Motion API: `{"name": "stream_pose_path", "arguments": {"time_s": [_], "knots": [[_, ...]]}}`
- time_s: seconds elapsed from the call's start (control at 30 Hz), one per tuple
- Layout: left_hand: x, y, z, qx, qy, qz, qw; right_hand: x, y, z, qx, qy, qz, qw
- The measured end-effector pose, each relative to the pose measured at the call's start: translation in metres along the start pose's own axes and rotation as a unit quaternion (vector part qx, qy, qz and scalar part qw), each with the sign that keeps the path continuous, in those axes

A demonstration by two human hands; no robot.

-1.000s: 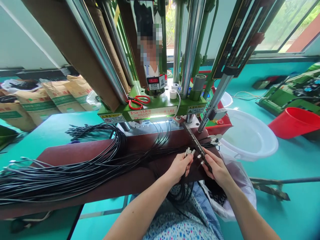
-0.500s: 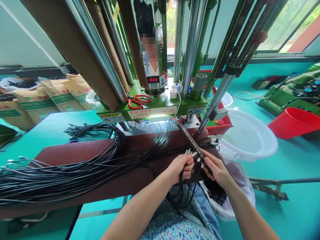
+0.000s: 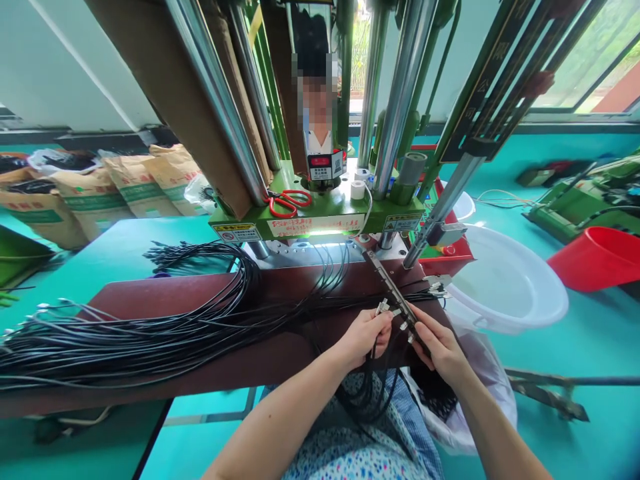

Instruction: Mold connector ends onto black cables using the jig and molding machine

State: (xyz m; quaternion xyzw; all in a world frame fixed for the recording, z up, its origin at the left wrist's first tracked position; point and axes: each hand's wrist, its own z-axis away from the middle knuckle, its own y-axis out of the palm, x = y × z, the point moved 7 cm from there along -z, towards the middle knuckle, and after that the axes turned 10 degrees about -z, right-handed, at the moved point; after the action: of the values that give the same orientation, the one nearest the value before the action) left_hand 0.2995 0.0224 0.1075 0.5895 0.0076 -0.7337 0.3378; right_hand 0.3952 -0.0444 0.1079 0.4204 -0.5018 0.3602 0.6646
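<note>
My right hand (image 3: 440, 340) is closed around the near end of a long dark metal bar (image 3: 384, 275) with slots along it. The bar slants away toward the press, its far end at the metal plate. Several silvery cable connectors (image 3: 404, 326) sit along the bar's left edge near my fingers. My left hand (image 3: 369, 335) pinches black cables with silvery connectors (image 3: 383, 306) at their ends, just left of the bar. Their cords (image 3: 367, 390) hang in loops over my lap. More black cables (image 3: 165, 340) lie in a thick bundle across the brown table (image 3: 260, 357).
The green press (image 3: 330, 203) stands ahead, with red-handled scissors (image 3: 290, 202) on its ledge. At right are a white basin (image 3: 515, 280), a red bucket (image 3: 600, 260) and a lined bag (image 3: 493, 393). Paper sacks (image 3: 85, 200) stand at left. A person (image 3: 317, 120) is visible behind the press.
The whole view has shifted slightly to the right. My left hand's connectors have tilted and moved a little along the bar; both hands keep their grip.
</note>
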Motion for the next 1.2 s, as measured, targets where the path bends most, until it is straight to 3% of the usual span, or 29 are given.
{"name": "stream_pose_path", "arguments": {"time_s": [0.13, 0.47, 0.67, 0.87, 0.93, 1.07, 1.2], "knots": [[0.005, 0.005, -0.002, 0.03, -0.01, 0.045, 0.999, 0.0, -0.001, 0.0, -0.015, -0.01, -0.003, 1.0], [0.007, 0.001, -0.004, -0.018, 0.003, 0.019, 1.0, -0.002, 0.002, -0.001, -0.005, 0.005, 0.025, 1.0], [0.002, -0.009, -0.002, -0.071, 0.029, -0.041, 0.996, -0.006, 0.005, 0.0, 0.003, 0.026, 0.027, 0.999], [-0.019, -0.04, 0.002, -0.222, 0.096, 0.001, 0.97, -0.001, 0.0, 0.0, -0.035, 0.029, -0.001, 0.999], [-0.021, -0.041, 0.002, -0.217, 0.098, 0.0, 0.971, -0.001, 0.001, 0.0, -0.03, 0.031, -0.003, 0.999], [-0.019, -0.029, -0.003, -0.148, 0.096, -0.027, 0.984, -0.002, 0.003, -0.002, -0.01, 0.031, -0.002, 0.999], [-0.017, -0.032, -0.004, -0.176, 0.072, -0.046, 0.981, -0.004, 0.004, -0.001, 0.011, 0.029, 0.019, 0.999]]}}
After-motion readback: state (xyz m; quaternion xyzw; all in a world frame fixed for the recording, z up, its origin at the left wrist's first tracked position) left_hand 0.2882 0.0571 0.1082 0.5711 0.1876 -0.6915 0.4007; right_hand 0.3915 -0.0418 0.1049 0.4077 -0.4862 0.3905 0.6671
